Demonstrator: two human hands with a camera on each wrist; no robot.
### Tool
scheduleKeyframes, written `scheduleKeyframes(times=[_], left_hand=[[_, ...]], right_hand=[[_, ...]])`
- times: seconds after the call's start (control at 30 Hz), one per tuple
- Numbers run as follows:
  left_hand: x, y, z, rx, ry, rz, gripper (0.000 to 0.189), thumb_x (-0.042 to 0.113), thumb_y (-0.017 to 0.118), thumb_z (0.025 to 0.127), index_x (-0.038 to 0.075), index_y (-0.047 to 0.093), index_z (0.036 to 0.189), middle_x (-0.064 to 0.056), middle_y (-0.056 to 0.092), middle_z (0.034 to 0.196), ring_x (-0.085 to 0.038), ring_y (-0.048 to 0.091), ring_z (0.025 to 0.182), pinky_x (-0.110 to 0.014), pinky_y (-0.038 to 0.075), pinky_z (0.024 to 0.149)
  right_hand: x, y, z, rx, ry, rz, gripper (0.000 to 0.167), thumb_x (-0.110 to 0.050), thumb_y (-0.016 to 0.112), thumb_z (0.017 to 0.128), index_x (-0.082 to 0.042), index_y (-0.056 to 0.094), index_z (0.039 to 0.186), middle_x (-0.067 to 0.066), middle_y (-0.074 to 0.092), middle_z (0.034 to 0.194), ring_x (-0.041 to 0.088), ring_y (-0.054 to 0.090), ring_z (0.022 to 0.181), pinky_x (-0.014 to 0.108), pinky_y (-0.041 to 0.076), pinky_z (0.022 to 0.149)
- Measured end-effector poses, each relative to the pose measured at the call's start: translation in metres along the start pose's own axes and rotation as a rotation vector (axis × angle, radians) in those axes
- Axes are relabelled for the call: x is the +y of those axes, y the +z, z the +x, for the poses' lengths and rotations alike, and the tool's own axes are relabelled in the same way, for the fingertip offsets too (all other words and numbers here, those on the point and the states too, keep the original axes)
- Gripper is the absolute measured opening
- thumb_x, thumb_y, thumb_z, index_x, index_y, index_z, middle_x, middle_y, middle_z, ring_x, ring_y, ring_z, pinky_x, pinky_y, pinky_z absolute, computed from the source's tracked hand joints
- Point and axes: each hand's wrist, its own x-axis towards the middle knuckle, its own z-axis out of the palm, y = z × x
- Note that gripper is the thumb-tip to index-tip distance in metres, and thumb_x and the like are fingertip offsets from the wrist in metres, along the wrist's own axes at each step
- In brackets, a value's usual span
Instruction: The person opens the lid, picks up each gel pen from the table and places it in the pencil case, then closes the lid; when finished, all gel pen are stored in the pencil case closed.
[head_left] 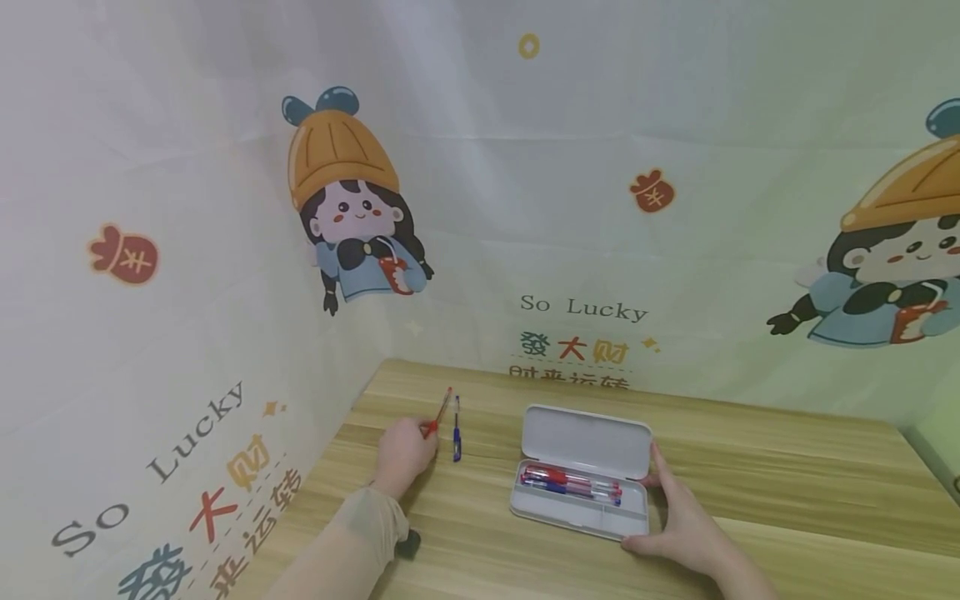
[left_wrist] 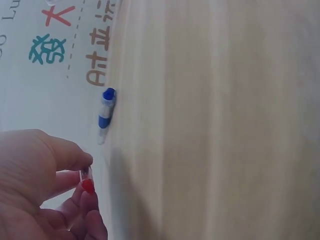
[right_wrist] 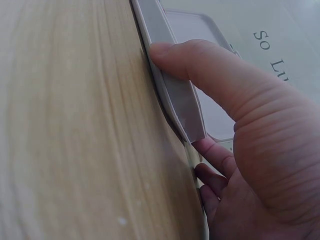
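Observation:
My left hand point(head_left: 406, 454) pinches a red pen point(head_left: 442, 410) between thumb and fingers at the left of the table. Just right of it a blue pen point(head_left: 457, 442) lies on the wood; the left wrist view also shows this blue pen point(left_wrist: 106, 115) beyond the fingertips. A light grey pencil case point(head_left: 577, 529) lies with its lid point(head_left: 588, 433) tipped back. Red and blue pens point(head_left: 562, 482) lie together in its long compartment. My right hand point(head_left: 678, 521) grips the case's right end, the thumb point(right_wrist: 172, 57) on the near side wall and fingers behind.
The wooden table point(head_left: 780, 517) runs back to a pale cloth backdrop point(head_left: 480, 208) printed with cartoon figures and lettering. Another cloth wall point(head_left: 97, 350) rises along the left side. A small dark object point(head_left: 408, 545) shows at the left wrist.

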Motion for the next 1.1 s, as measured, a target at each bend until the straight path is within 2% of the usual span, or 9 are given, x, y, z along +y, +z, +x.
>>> scheduleKeyframes(times=[0.17,0.3,0.47,0.7,0.8,0.93,1.1], left_hand=[[0.009,-0.006,-0.002,0.013,0.034,-0.031,0.032,0.017,0.071,0.101,0.004,0.078,0.129,-0.011,0.081,0.098,-0.014,0.061,0.063,-0.025,0.048,0.054],[0.021,-0.009,-0.005,0.029,0.093,-0.029,0.033,0.017,0.071,0.101,0.007,0.078,0.132,-0.012,0.082,0.104,-0.013,0.058,0.064,-0.024,0.045,0.054],[0.039,-0.015,-0.014,0.050,0.187,-0.063,0.032,0.017,0.073,0.101,0.008,0.078,0.132,-0.013,0.081,0.112,-0.015,0.060,0.073,-0.026,0.047,0.059],[0.064,-0.016,-0.024,0.073,0.312,-0.067,0.028,0.018,0.076,0.102,0.014,0.080,0.129,-0.009,0.076,0.109,-0.022,0.068,0.094,-0.037,0.059,0.078],[0.075,-0.016,-0.028,0.088,0.371,-0.049,0.026,0.018,0.077,0.102,0.015,0.081,0.126,-0.010,0.077,0.111,-0.024,0.070,0.097,-0.042,0.062,0.084],[0.086,-0.012,-0.034,0.100,0.449,-0.011,0.024,0.018,0.079,0.101,0.016,0.082,0.124,-0.008,0.077,0.110,-0.024,0.070,0.097,-0.042,0.062,0.085],[0.096,-0.003,-0.042,0.053,0.514,0.013,0.025,0.020,0.081,0.100,0.018,0.083,0.125,-0.005,0.076,0.110,-0.022,0.069,0.099,-0.039,0.061,0.085]], right_hand=[[0.000,0.000,-0.001,0.000,0.000,0.002,0.158,-0.035,0.107,0.064,0.004,0.000,0.174,0.021,0.066,0.143,0.054,0.052,0.144,0.079,0.031,0.124],[0.001,0.000,-0.001,-0.004,0.004,0.000,0.158,-0.035,0.107,0.064,0.004,0.000,0.174,0.021,0.066,0.143,0.053,0.052,0.144,0.078,0.031,0.124],[0.001,0.000,-0.001,-0.004,0.004,-0.004,0.158,-0.036,0.107,0.064,0.005,0.000,0.173,0.021,0.066,0.144,0.053,0.052,0.145,0.078,0.031,0.124],[0.001,0.001,0.000,0.011,-0.013,-0.019,0.157,-0.037,0.107,0.064,0.004,0.002,0.174,0.021,0.068,0.142,0.054,0.054,0.143,0.079,0.033,0.123],[0.002,0.001,0.000,0.011,-0.012,-0.021,0.158,-0.038,0.107,0.064,0.003,0.001,0.174,0.021,0.068,0.142,0.054,0.054,0.143,0.079,0.034,0.123],[0.002,0.000,0.000,0.008,-0.006,-0.023,0.158,-0.037,0.107,0.063,0.003,0.001,0.174,0.021,0.068,0.143,0.054,0.054,0.143,0.079,0.033,0.123],[0.000,-0.001,-0.001,0.002,-0.001,-0.019,0.158,-0.037,0.107,0.063,0.003,0.001,0.174,0.022,0.067,0.144,0.056,0.052,0.144,0.080,0.032,0.124]])
